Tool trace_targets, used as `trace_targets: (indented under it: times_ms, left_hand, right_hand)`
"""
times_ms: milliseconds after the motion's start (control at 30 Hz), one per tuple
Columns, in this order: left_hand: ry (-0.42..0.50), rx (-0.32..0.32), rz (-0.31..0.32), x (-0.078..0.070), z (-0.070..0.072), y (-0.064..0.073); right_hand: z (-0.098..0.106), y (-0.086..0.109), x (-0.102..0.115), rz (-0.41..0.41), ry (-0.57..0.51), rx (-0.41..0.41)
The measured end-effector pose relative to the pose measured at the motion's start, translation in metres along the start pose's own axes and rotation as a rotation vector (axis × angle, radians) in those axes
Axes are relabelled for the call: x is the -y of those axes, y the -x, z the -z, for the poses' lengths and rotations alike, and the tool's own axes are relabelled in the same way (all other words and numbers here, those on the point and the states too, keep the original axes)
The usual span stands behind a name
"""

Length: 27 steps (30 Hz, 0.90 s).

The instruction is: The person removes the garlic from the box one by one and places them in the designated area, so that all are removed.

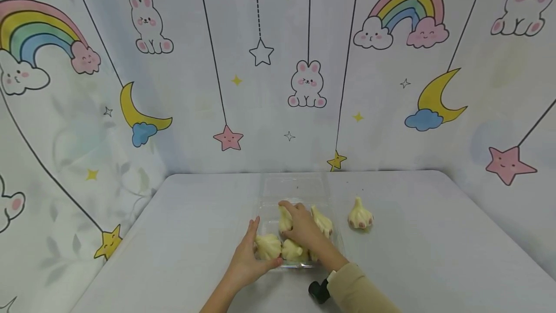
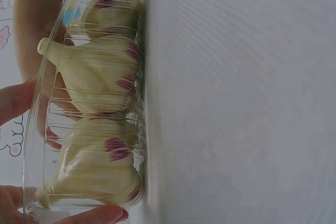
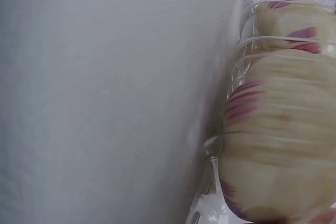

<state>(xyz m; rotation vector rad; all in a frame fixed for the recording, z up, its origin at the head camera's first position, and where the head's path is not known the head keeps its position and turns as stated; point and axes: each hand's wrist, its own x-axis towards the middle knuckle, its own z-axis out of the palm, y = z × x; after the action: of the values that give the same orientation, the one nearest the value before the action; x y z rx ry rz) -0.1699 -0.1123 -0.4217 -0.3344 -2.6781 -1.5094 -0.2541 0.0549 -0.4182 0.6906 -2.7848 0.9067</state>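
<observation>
Beige sleeve cloth (image 1: 362, 289) lies nearest my head camera, a dark fitting (image 1: 319, 292) at its cuff, on the near side of a clear plastic container (image 1: 299, 264) on the white bench (image 1: 195, 216). I see the right hand (image 1: 306, 228) reaching over the container, pinching one garlic bulb (image 1: 284, 221) between thumb and fingers; I cannot tell whether that bulb is lifted or bears on the base. The left hand (image 1: 248, 260) is spread round the near left corner, its thumb along the front wall.

I judge crowding the likeliest trouble: three bulbs (image 1: 268, 247) fill the front row and another bulb (image 1: 323, 221) leans at the right, so the pinched one could knock a neighbour askew or leave its stalk above the rim. Those thin walls look bendy; too firm a press from the left might buckle them or slide everything. Smooth skin may also slip from a shallow pinch.

On the bench to the right stands a loose bulb (image 1: 360, 215), stalk up. The transparent lid (image 1: 293, 187) lies folded back on the far side. What blocks me most is the right forearm, which crosses the near right corner and partly hides a bulb there.
</observation>
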Motion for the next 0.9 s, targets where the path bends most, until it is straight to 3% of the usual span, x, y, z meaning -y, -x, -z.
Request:
trace_targets:
  times_ms: [133,400,900]
  left_hand:
    - [0.001,-0.001,0.0,0.0,0.0,0.0]
    - [0.035,0.006,-0.019,0.001,0.0,0.0]
    - [0.024,0.004,-0.021,0.001,-0.001,-0.001]
  right_hand:
    - [0.001,0.002,-0.001,-0.015,-0.013,0.001]
    - [0.017,0.007,0.0,-0.053,-0.159,0.0]
    - [0.038,0.021,0.004,-0.068,-0.276,-0.054]
